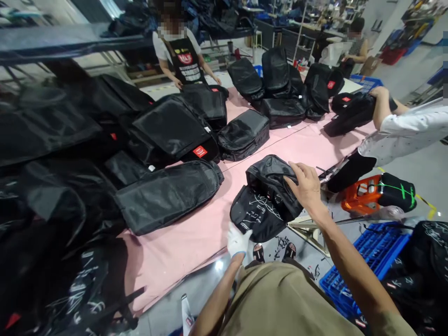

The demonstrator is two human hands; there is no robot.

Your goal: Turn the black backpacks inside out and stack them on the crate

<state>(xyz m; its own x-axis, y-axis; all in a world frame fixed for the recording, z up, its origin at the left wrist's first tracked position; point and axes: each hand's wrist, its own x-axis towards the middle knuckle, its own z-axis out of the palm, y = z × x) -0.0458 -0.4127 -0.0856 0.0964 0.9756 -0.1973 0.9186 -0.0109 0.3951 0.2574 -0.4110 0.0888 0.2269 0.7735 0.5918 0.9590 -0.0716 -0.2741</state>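
Note:
A black backpack lies unzipped near the table's front edge, its front panel folded down towards me and covered in white line drawings and lettering. My left hand, in a white glove, holds the panel's lower left edge. On the opposite side, my bare right hand grips the bag's raised upper rim; part of its fingers is hidden by the black fabric. Left of this bag, a long black backpack rests flat on the pink table cover.
Black bags pile up on the left and far parts of the table. A co-worker stands across it; another person's hand touches a bag at right. A blue crate and an orange crate stand on the floor.

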